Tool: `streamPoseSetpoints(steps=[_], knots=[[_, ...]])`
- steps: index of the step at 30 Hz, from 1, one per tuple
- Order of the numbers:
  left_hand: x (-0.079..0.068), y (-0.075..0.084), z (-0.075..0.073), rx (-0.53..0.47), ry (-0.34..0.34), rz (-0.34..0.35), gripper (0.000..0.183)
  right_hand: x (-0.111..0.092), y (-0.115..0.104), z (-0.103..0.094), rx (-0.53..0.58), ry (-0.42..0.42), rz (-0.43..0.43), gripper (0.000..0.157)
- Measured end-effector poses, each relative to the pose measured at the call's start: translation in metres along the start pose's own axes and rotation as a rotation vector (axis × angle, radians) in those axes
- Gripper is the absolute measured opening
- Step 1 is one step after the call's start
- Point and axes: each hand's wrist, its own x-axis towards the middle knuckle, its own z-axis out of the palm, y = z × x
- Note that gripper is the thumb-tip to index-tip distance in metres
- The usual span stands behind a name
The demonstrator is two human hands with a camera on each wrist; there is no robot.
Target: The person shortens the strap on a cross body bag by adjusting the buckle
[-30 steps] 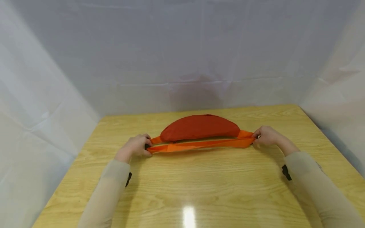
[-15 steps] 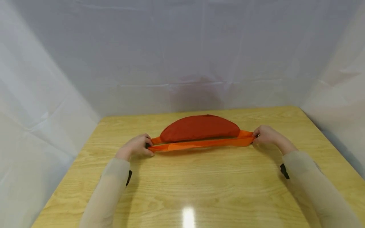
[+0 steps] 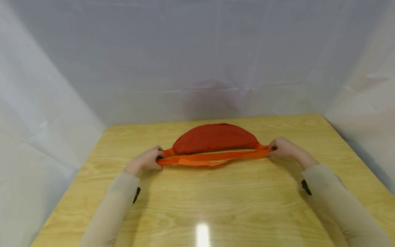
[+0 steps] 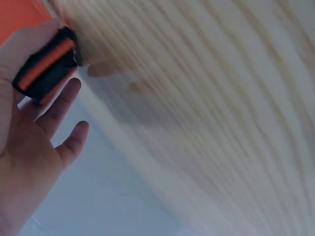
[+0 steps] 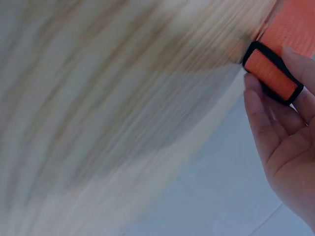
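Observation:
A dark red, half-moon waist bag (image 3: 217, 139) lies on the wooden table with its curved side away from me. Its orange strap (image 3: 200, 160) runs along the near side, folded back at both ends. My left hand (image 3: 146, 159) pinches the strap's left end, where a black buckle (image 4: 47, 66) threaded with orange webbing shows in the left wrist view. At the strap's other end, my right hand (image 3: 285, 149) pinches a black-framed slider (image 5: 273, 73) between thumb and fingers. The strap sags a little between the hands, nearer its middle.
The light wooden table (image 3: 197, 195) reaches back to a grey-white sheet (image 3: 197, 61) hung behind it. More white sheeting (image 3: 40, 120) hangs at the left and right sides. A bright light reflection lies near the front.
My right hand has moved slightly left and the front strap, straighter half a second ago, now sags toward me. Both hands keep their grip on the strap ends.

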Motion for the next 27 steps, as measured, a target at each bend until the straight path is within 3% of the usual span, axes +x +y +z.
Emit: streamPoseSetpoints(steps=[4,14,27], knots=[[-0.001,-0.005,-0.001,0.038,0.027,0.004,0.021,-0.006,0.008,-0.002,0.013,0.017,0.030,0.008],[0.003,-0.007,-0.001,0.127,0.067,0.040,0.026,-0.013,0.019,-0.004,-0.020,0.053,-0.011,0.008],[0.003,-0.004,0.004,0.147,0.003,-0.008,0.024,-0.016,0.010,0.006,-0.077,0.071,-0.049,0.007]])
